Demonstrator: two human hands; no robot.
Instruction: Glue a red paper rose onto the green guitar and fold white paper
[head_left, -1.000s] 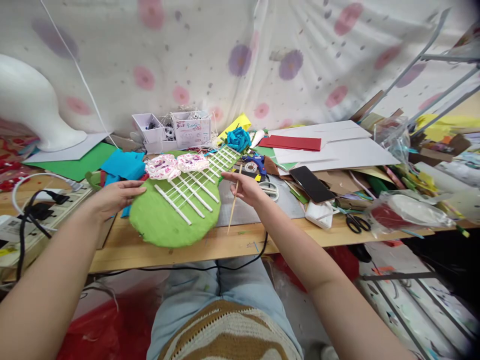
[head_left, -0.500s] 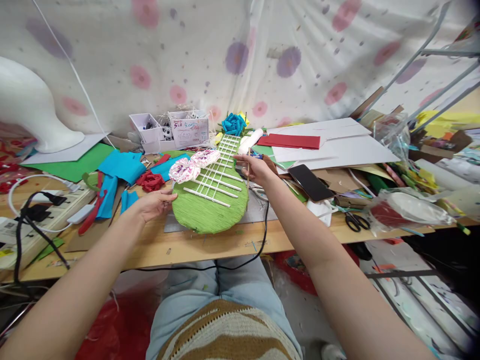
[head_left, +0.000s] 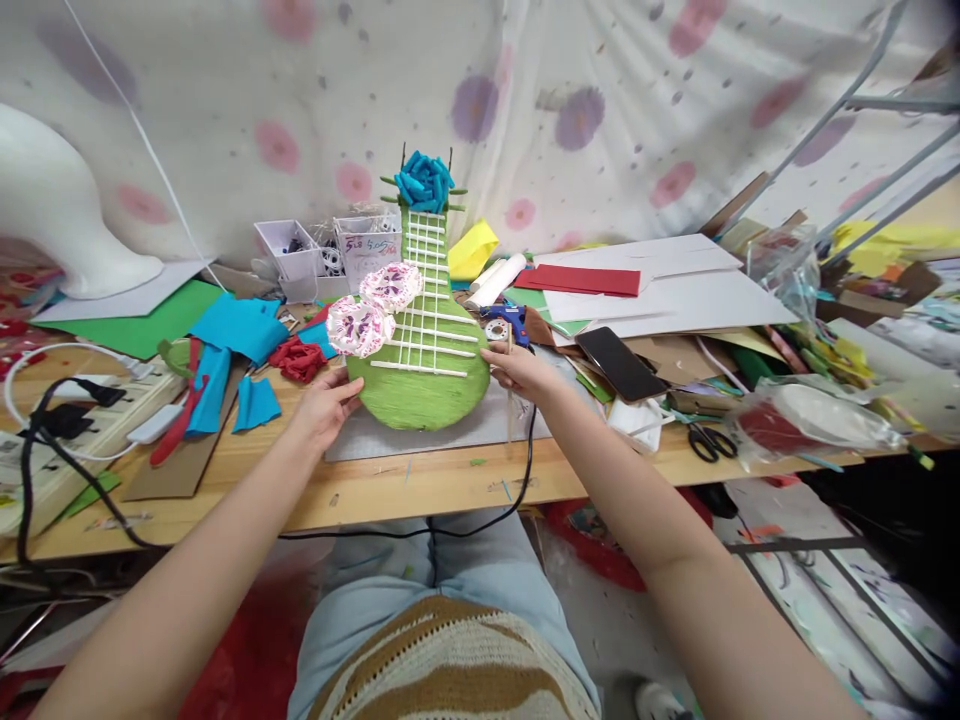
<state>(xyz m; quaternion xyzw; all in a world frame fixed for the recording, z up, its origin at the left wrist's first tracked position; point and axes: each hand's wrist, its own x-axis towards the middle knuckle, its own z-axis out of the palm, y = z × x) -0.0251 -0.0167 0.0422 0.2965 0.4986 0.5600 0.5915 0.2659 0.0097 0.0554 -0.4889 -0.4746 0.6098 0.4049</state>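
Observation:
A green craft guitar (head_left: 424,388) stands upright on the wooden table (head_left: 450,485), its round body down. White sticks cross its front, two pink-and-white paper flowers (head_left: 373,308) sit on its upper left, and a blue paper rosette (head_left: 424,181) tops the neck. My left hand (head_left: 328,404) grips the body's left edge. My right hand (head_left: 517,368) touches the body's right edge and pinches a thin wooden skewer (head_left: 510,400) that points down.
Behind the guitar lie small white boxes (head_left: 330,255), a blue glue gun (head_left: 510,322), a black phone (head_left: 619,365), scissors (head_left: 705,440), and stacked white and red sheets (head_left: 645,290). Blue and red felt scraps (head_left: 240,345) and a power strip (head_left: 97,420) lie at left. A black cable (head_left: 420,530) hangs off the front edge.
The guitar has been raised from lying tilted on the table to standing upright and has shifted right towards the centre. Both hands moved with it; the skewer now points down.

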